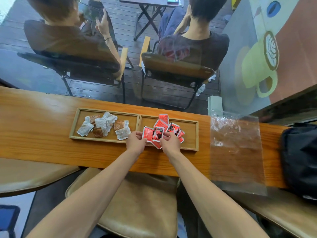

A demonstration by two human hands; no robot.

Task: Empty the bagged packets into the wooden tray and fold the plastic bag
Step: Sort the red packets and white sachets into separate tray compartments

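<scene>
A pile of several red packets (161, 124) lies in the right wooden tray (192, 133) on the counter. My left hand (135, 141) pinches a red packet (147, 133) at the tray's front left corner. My right hand (169, 141) holds another red packet (158, 133) beside it, its fingers over the pile's front. The left wooden tray (75, 124) holds several white and brown packets (103, 125). The clear plastic bag (236, 148) lies flat and empty on the counter to the right of the trays, its near end hanging over the edge.
A black bag (300, 158) rests at the counter's right end. Beyond the glass window two people sit on folding chairs with their backs turned. Tan cushioned stools (142, 203) stand below the counter. A grey post (215, 104) stands behind the plastic bag.
</scene>
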